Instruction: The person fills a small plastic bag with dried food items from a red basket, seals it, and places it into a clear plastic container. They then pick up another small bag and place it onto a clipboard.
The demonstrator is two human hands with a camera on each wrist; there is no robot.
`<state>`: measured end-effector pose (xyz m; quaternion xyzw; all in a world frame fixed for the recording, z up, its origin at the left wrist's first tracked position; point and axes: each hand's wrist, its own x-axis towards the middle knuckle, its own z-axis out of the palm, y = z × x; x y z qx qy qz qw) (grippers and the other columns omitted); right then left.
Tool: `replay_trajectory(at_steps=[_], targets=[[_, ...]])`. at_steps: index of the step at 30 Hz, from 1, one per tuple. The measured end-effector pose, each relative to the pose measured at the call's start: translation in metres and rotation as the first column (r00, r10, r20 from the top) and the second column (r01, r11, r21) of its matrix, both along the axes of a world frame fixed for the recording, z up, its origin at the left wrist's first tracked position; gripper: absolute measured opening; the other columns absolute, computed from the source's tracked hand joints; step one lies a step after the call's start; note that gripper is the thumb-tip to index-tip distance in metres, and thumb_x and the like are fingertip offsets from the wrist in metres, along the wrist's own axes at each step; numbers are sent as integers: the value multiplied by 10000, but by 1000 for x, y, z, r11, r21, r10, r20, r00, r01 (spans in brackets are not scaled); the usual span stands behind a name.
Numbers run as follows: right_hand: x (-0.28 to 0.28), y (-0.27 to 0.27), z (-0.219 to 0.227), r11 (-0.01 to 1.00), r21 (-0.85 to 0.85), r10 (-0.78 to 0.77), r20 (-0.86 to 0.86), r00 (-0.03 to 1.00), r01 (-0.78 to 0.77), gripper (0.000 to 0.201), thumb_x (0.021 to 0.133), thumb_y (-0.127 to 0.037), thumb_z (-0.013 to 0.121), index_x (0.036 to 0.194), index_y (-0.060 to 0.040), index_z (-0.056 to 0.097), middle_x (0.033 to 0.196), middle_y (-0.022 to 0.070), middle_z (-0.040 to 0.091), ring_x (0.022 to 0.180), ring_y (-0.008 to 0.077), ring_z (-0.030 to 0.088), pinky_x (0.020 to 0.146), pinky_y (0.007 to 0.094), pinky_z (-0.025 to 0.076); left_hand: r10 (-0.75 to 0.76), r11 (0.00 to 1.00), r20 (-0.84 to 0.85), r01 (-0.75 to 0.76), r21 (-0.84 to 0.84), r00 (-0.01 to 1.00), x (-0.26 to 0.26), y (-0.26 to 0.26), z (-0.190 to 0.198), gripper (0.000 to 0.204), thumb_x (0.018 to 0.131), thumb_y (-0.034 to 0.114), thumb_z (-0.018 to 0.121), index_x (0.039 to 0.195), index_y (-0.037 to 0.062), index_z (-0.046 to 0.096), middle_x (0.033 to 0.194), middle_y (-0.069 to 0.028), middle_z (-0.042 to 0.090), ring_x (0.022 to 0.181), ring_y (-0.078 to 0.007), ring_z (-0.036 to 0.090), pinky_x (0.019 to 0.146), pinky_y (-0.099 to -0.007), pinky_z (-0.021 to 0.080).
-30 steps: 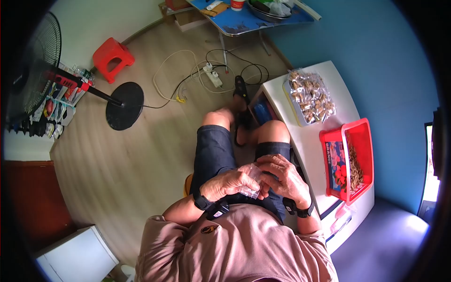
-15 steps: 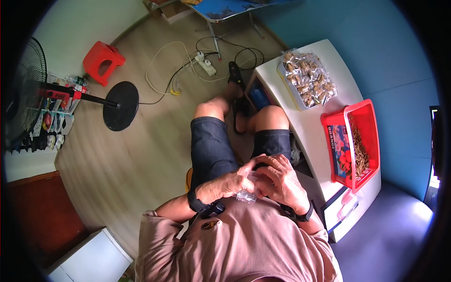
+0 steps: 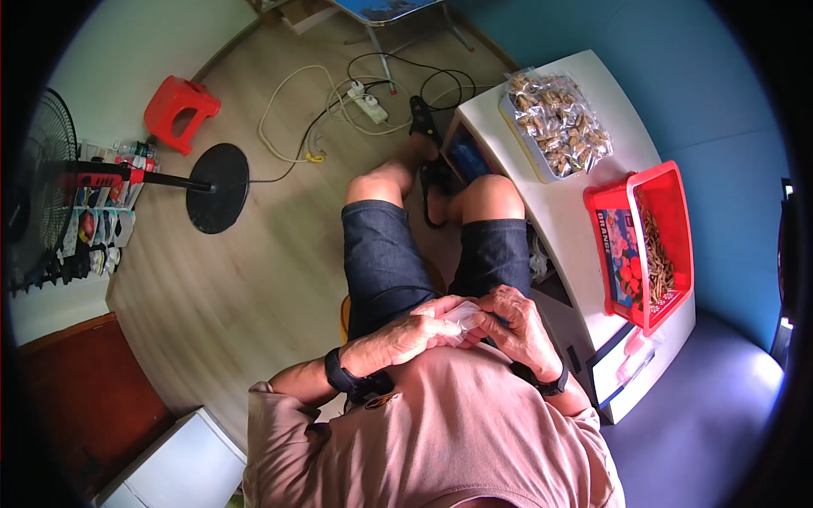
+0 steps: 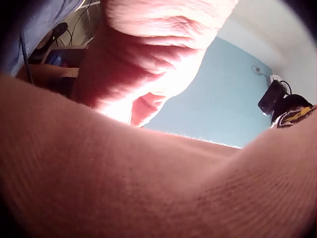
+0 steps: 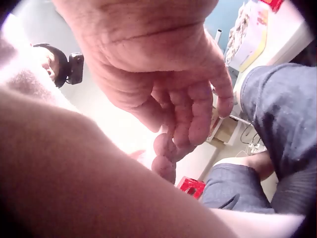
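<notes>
A small clear plastic bag [image 3: 462,318] is between both hands, low in front of the shirt in the head view. My left hand [image 3: 415,333] grips its left side with curled fingers. From the other side my right hand [image 3: 513,327] pinches the bag between thumb and fingers. What the bag holds cannot be made out. In the left wrist view the left hand [image 4: 153,49] shows mostly its palm, and its fingertips are hidden. The right wrist view shows the right hand [image 5: 163,74] with fingers bent; the bag is not discernible there.
On the white cabinet [image 3: 559,216] at the right stand a tray of wrapped brown pieces [image 3: 561,127] and a red basket [image 3: 669,245] of thin brown pieces. A fan base [image 3: 218,188], a red stool [image 3: 179,114] and a power strip [image 3: 367,103] are on the floor.
Both hands have stayed together on the bag, which now looks more bunched between the fingers. The head view has shifted, with the blue table moving up out of frame.
</notes>
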<state>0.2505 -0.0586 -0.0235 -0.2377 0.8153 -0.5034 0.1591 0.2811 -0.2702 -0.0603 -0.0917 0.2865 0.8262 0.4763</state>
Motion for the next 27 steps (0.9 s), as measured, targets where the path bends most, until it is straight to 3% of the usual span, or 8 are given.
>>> replay_trajectory(at_steps=[5,7,10,14,16,20,22,27], targets=[[5,-9,14,993,25,-119,128,985,117,205,829,-80,657,1005,22,631,851,159,668,788,324,641,769,397,488,-19,992,-34,14,-126,999,6,-3,-2,461,892,166,506,1317,1,439,1137,-92,595,1039,-169,594,946,-297,455],[4,-7,11,998,63,-21,-41,999,24,270,830,-79,651,1074,28,606,843,167,658,770,334,646,743,382,503,-55,986,-97,39,-163,994,2,-2,7,467,884,164,515,1315,1,440,1143,-88,597,1040,-162,590,947,-289,447],[6,3,5,969,191,162,-21,987,-155,312,833,-77,646,1119,31,584,871,173,652,759,327,655,704,361,519,-60,982,-174,27,-185,983,5,3,5,486,862,159,541,1312,1,442,1140,-77,603,1043,-151,583,953,-278,432],[10,-6,13,994,102,45,-61,997,-39,314,827,-79,653,1112,34,585,869,174,639,756,317,660,670,356,529,-131,987,-186,111,-112,974,6,1,12,605,806,191,599,1352,13,407,1161,-64,553,1002,-134,569,910,-260,443],[11,-8,21,995,62,-88,157,984,79,317,822,-81,659,1109,33,589,869,177,636,755,329,657,679,370,533,-110,989,-177,90,-119,978,6,0,25,600,804,188,598,1345,13,411,1154,-62,555,995,-136,565,912,-259,438],[8,-8,17,1000,-4,-20,98,995,20,281,825,-85,660,1075,30,607,869,180,638,738,339,655,671,375,535,-132,964,-217,74,-255,967,9,-1,22,581,802,191,599,1326,11,425,1132,-56,568,983,-139,560,925,-264,426],[9,-5,10,984,72,162,-14,987,-161,222,834,-81,651,1026,27,622,876,183,646,725,349,653,674,382,536,-203,960,-248,143,-241,947,8,-4,8,594,795,195,608,1327,7,423,1149,-61,562,996,-138,553,932,-266,423],[12,-8,13,991,49,124,51,991,-127,157,837,-69,635,962,23,625,829,181,647,722,354,651,656,399,530,-278,957,-230,249,-147,933,3,-5,4,642,764,204,652,1331,9,425,1147,-60,569,1032,-139,536,924,-261,410]])
